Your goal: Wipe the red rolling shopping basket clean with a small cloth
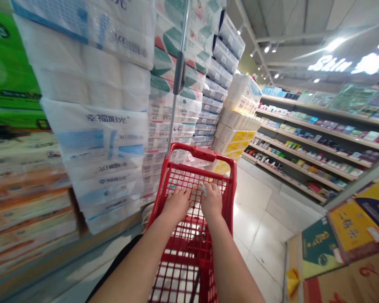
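Note:
A red plastic shopping basket cart (233, 189) with grid walls and a raised handle stands in front of me. My left hand (177, 205) is over its left side, palm down, fingers stretched forward and apart, with nothing visible in it. I cannot tell if it touches the grid. To the right, my right hand (212, 198) is closed, with a small crumpled whitish piece (203, 188) at its fingertips, its kind unclear. A metal pole (172, 122) with a grey grip (179, 73) rises at the cart's far left; its lower end is hidden.
Tall stacks of wrapped paper rolls (104, 164) line the left, with green packs (9, 63) nearest. Shelves of small boxes (316, 128) stand at the far right. Cartons (350, 227) sit close by on the right. Tiled floor (255, 210) runs between.

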The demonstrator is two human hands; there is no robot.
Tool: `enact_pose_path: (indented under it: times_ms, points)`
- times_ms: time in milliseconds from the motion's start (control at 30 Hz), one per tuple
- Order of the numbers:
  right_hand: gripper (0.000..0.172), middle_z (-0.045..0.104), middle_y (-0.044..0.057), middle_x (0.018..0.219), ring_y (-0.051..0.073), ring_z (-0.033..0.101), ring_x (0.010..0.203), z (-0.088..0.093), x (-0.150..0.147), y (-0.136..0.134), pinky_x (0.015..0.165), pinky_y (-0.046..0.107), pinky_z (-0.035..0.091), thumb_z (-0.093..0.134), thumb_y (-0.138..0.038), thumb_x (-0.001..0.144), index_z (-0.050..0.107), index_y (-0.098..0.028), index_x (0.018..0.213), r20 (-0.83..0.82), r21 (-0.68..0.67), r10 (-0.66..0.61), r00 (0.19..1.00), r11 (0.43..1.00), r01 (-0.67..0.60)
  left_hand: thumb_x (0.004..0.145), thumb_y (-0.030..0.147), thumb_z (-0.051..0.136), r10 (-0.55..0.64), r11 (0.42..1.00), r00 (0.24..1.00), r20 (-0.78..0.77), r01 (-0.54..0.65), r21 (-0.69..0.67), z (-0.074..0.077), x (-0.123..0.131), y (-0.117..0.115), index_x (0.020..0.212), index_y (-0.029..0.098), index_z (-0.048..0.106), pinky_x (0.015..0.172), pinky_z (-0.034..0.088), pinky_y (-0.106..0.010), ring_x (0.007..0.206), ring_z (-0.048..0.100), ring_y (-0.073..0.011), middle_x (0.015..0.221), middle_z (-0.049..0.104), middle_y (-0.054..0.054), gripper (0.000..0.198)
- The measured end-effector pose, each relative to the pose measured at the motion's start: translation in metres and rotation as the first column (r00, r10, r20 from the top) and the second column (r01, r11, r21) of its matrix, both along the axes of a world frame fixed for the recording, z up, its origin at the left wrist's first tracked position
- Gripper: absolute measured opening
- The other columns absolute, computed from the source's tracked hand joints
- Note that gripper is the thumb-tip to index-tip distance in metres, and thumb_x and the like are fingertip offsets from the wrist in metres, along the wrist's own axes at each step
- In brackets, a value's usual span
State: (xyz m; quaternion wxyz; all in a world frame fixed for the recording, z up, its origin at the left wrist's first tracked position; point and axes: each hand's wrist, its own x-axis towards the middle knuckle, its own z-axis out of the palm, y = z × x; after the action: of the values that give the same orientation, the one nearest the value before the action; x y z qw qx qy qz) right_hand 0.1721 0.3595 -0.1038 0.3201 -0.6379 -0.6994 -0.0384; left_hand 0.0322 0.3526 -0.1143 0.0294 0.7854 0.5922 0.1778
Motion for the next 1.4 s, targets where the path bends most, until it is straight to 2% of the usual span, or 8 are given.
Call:
enact_pose_path:
  times_ms: [200,400,567,733,900,1067,1200,1400]
  points:
    - [0.052,0.056,0.008,0.12,0.02,0.051,0.111,-0.005,-0.008,0.002,0.096,0.031,0.042,0.051,-0.004,0.076,0.055,-0.023,0.125,-0.047,-0.006,0.254,0.966,0.967,-0.254,0.089,0.018,0.042,-0.009,1.0,1.0,-0.014,0.009,0.006,-0.001,-0.001,0.001,0.119,0.019,0.059,0.098,0.042,-0.046,0.122,0.047,-0.0282,0.125,0.059,-0.011,0.035]
    - [0.061,0.033,0.018,0.148,0.028,0.028,0.137,-0.01,0.015,0.019,0.109,0.048,0.031,0.048,-0.018,0.085,0.032,-0.014,0.144,-0.193,0.18,-0.085,0.977,0.976,0.12,0.09,0.029,0.047,-0.008,1.0,1.0,0.016,0.008,0.0,0.0,0.0,0.0,0.126,0.024,0.055,0.1,0.042,-0.045,0.123,0.046,-0.0281,0.128,0.059,-0.009,0.037]
    - [0.047,0.032,0.017,0.15,0.032,0.024,0.14,-0.023,0.017,0.028,0.109,0.054,0.028,0.047,-0.033,0.092,0.047,-0.017,0.136,-0.016,0.104,0.029,0.999,0.994,-0.027,0.09,0.028,0.048,0.005,1.0,1.0,0.002,-0.005,0.007,-0.001,0.001,0.0,0.124,0.023,0.056,0.1,0.041,-0.047,0.125,0.045,-0.0284,0.13,0.058,-0.009,0.035]
    - [0.044,0.038,0.014,0.146,0.026,0.035,0.134,-0.022,0.024,0.031,0.108,0.045,0.034,0.043,-0.017,0.089,0.054,-0.019,0.131,-0.107,0.136,-0.06,0.992,0.988,0.074,0.09,0.029,0.049,-0.005,1.0,1.0,0.01,0.004,0.016,-0.001,0.0,0.0,0.123,0.023,0.057,0.099,0.043,-0.046,0.124,0.046,-0.029,0.127,0.059,-0.009,0.035]
    - [0.051,0.049,0.009,0.136,0.022,0.043,0.125,-0.02,0.026,0.029,0.105,0.037,0.037,0.043,-0.001,0.077,0.063,-0.021,0.119,-0.042,0.108,0.062,0.997,0.993,-0.058,0.09,0.029,0.048,-0.003,1.0,1.0,0.015,0.003,0.026,-0.003,0.0,0.002,0.125,0.023,0.055,0.099,0.042,-0.046,0.123,0.047,-0.0286,0.128,0.059,-0.008,0.036]
    - [0.05,0.045,0.015,0.14,0.027,0.039,0.129,-0.014,0.034,0.027,0.106,0.042,0.035,0.04,-0.005,0.081,0.06,-0.014,0.126,-0.095,0.158,-0.153,0.984,0.973,0.167,0.09,0.03,0.047,-0.002,1.0,1.0,0.018,0.002,0.02,-0.003,0.0,0.001,0.123,0.023,0.056,0.1,0.042,-0.045,0.124,0.046,-0.0285,0.128,0.059,-0.008,0.035]
    - [0.052,0.049,0.013,0.138,0.026,0.044,0.126,-0.011,0.039,0.024,0.106,0.039,0.036,0.045,-0.007,0.078,0.059,-0.015,0.128,-0.09,0.087,-0.136,0.987,0.986,0.144,0.09,0.029,0.047,-0.014,1.0,1.0,0.014,0.014,0.019,-0.001,-0.001,0.0,0.122,0.021,0.057,0.099,0.043,-0.047,0.123,0.046,-0.0295,0.126,0.06,-0.008,0.034]
    - [0.051,0.053,0.016,0.133,0.03,0.045,0.123,-0.009,0.036,0.021,0.104,0.04,0.036,0.044,-0.006,0.078,0.061,-0.012,0.125,-0.087,0.081,-0.255,0.963,0.962,0.262,0.09,0.029,0.048,-0.003,1.0,1.0,0.009,0.003,0.017,-0.001,-0.001,-0.001,0.122,0.022,0.057,0.097,0.044,-0.046,0.123,0.047,-0.0291,0.125,0.06,-0.008,0.034]
